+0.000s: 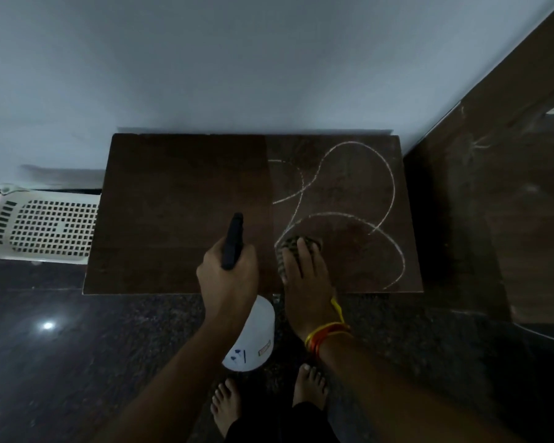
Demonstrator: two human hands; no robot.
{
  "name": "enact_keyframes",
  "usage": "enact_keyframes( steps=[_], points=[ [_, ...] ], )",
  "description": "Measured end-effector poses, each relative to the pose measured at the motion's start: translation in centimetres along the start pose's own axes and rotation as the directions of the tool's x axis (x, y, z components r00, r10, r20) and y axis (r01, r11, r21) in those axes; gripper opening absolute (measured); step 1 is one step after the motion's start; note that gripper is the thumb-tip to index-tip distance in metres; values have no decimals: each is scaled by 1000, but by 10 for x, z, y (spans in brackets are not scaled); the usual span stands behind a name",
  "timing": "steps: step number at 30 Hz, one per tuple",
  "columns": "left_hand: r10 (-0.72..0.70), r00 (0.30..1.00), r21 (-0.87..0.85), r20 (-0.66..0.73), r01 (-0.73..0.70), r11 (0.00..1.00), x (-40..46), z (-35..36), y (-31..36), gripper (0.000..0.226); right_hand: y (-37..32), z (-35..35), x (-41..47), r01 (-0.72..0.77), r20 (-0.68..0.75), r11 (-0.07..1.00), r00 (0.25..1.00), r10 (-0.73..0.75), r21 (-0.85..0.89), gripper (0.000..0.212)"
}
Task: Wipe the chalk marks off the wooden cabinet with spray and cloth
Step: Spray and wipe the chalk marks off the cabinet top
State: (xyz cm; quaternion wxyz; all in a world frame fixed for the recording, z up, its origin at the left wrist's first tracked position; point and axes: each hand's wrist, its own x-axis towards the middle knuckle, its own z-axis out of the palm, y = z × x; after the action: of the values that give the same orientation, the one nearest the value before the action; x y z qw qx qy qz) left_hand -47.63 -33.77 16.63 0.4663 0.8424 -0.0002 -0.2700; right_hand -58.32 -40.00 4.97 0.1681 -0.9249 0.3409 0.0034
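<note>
Head view: we look down at our two hands over a small wooden cabinet (179, 193).
Bottle: our left hand (227, 276) is curled round the black top of the spray bottle (251, 340). The white body hangs down in front of the cabinet's near edge, and the nozzle points away from us.
Cloth: our right hand (306, 276) presses flat on the dark checked cloth (287, 247). The fingers are mostly straight, so we press it down and do not squeeze it.
Where the cloth is: near the front of the cabinet top, right where the two halves meet.
Chalk marks: the white curvy lines (390, 187) are all on the right half. They go from the cloth away to the back and off to the right.
Left half: we see no chalk on it.
Nearer hand: the right hand with the cloth already touches the closest loop.
Next move, we think: push the cloth forward and to the right along the lines.
Beside us: a white basket (45, 225) is on the floor to the left.
</note>
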Motion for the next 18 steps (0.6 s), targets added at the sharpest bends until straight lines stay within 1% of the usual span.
enact_keyframes(
  steps=[3, 5, 7, 9, 12, 14, 16, 18],
  points=[
    [16, 1000, 16, 4, -16, 1000, 2, -2, -4, 15, 4, 0, 36, 30, -31, 999, 999, -31, -36, 60],
    [23, 1000, 26, 10, -23, 999, 5, -3, -8, 15, 1, 0, 51, -1, -28, 1000, 1000, 0, -13, 55],
    [22, 999, 29, 25, -23, 999, 7, -5, -8, 16, -4, -2, 42, -40, 0, 999, 999, 40, 22, 54],
    [18, 999, 32, 36, -19, 999, 8, -9, -4, 16, -11, -5, 19, -38, 62, 998, 997, 35, 54, 60],
    [35, 998, 41, 50, -37, 998, 13, -14, 6, 19, -18, -6, -10, -30, 57, 997, 998, 25, 77, 66],
    [53, 996, 47, 72, -57, 997, 18, -15, 12, 19, -20, -4, 3, -45, 69, 995, 997, 39, 87, 63],
    [65, 994, 48, 85, -69, 996, 23, -16, 17, 17, -20, 1, 33, -49, 41, 997, 998, 47, 54, 58],
    [76, 993, 41, 89, -80, 996, 28, -15, 19, 17, -18, 5, 60, -87, -17, 996, 996, 88, 26, 53]
  ],
)
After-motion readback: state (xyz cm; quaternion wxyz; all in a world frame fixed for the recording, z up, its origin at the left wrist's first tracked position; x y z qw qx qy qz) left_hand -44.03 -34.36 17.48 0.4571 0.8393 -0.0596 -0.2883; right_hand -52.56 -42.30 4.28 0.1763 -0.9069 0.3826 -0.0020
